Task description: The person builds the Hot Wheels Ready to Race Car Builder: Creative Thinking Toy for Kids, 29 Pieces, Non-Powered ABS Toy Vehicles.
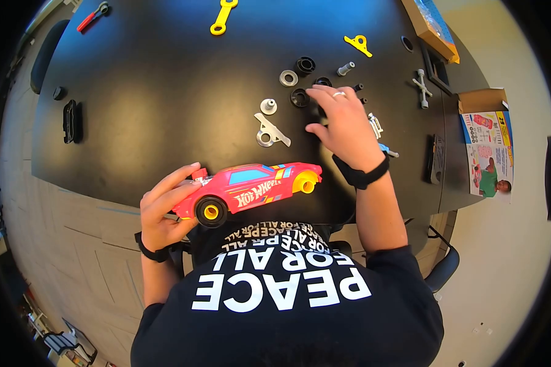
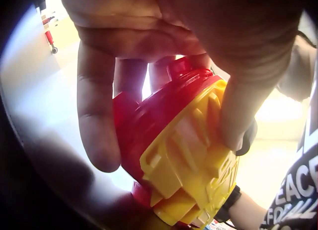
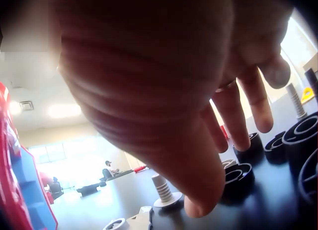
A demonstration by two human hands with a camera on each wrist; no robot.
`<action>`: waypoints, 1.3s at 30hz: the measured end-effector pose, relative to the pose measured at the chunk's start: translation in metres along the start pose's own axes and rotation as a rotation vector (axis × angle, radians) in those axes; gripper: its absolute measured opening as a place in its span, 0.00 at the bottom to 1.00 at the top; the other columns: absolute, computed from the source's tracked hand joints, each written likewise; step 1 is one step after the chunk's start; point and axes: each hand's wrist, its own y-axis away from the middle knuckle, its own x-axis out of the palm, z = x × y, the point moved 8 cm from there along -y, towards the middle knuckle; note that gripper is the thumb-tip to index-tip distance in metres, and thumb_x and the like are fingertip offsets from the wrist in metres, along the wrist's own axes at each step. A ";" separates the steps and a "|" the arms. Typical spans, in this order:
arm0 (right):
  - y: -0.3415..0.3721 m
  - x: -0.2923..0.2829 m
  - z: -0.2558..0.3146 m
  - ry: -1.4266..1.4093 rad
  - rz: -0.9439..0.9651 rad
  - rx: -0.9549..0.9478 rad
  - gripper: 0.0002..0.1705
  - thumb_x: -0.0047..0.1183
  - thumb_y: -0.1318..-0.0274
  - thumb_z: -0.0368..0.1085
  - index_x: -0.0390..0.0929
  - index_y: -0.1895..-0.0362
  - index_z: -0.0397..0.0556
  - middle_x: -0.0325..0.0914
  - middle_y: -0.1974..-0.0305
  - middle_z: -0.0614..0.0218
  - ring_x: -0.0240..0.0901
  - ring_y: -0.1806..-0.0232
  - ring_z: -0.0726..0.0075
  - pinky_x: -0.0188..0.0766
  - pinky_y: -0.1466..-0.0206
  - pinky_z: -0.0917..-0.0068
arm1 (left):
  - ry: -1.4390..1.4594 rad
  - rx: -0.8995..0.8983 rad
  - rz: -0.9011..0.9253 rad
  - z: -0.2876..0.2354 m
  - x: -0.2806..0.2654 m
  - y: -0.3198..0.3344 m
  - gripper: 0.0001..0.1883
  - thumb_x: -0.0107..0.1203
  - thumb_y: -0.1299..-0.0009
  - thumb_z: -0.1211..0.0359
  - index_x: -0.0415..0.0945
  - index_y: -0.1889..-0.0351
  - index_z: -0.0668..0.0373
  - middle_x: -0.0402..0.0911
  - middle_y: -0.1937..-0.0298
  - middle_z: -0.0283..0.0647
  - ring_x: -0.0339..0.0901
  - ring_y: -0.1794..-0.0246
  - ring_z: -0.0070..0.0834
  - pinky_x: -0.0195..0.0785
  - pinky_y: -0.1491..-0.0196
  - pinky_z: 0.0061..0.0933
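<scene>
My left hand [image 1: 165,205] grips the rear end of a red Hot Wheels toy car [image 1: 257,180], held sideways near the table's front edge. A black wheel [image 1: 211,212] with a yellow centre is on the car's rear; a bare yellow hub [image 1: 306,183] shows at its front. In the left wrist view, fingers and thumb span the car, its yellow underside [image 2: 194,155] facing the camera. My right hand [image 1: 349,128] reaches over the loose parts, fingers spread and slightly bent, fingertips right by a black wheel piece [image 1: 299,97]. In the right wrist view nothing shows between thumb and fingers.
Around the right hand lie a grey ring [image 1: 288,77], a grey threaded piece [image 1: 268,106], a grey winged part [image 1: 271,131] and a yellow winged part [image 1: 360,45]. Farther off are a yellow wrench [image 1: 223,17], a grey cross-shaped tool [image 1: 422,89] and a printed box [image 1: 487,140].
</scene>
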 end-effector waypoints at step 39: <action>0.033 -0.023 0.115 -1.227 0.232 0.096 0.34 0.79 0.45 0.21 0.85 0.33 0.40 0.80 0.35 0.58 0.83 0.39 0.64 0.83 0.37 0.64 | -0.096 -0.091 -0.136 -0.024 0.039 -0.014 0.42 0.90 0.49 0.51 0.88 0.37 0.58 0.89 0.32 0.50 0.92 0.38 0.46 0.87 0.38 0.42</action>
